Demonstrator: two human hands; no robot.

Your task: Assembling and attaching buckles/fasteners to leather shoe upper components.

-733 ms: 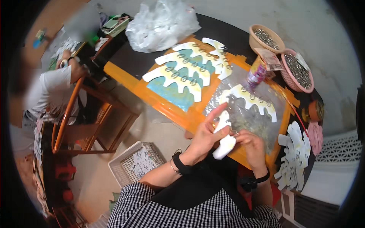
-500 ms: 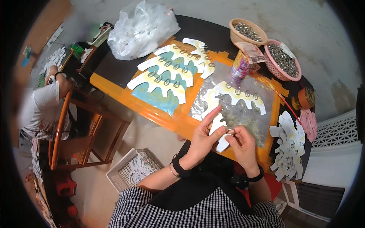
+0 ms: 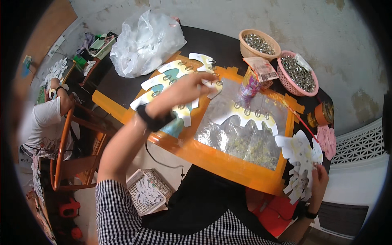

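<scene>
My left hand (image 3: 190,87) reaches across the table over a group of white scalloped strips (image 3: 157,87) with yellow shading and metal rings along them. Motion smears its fingers, which are beside a strip at the group's right end; whether they hold anything cannot be made out. My right hand (image 3: 320,179) is at the right edge of the table. Its fingers are closed on the side of a white scalloped piece in a loose pile (image 3: 300,159). One more ringed strip (image 3: 249,118) lies curved on the clear plastic sheet (image 3: 212,136) in the middle.
Behind are a peach bowl (image 3: 243,47) and a pink basket (image 3: 288,83), both full of metal rings. A purple can (image 3: 248,90), an orange-labelled jar (image 3: 322,114) and a white plastic bag (image 3: 147,45) stand on the table. A person (image 3: 45,118) sits at left.
My hands have parted from the ringed piece they held together. The left has swept left over the laid-out strips; the right has moved right to the pile.
</scene>
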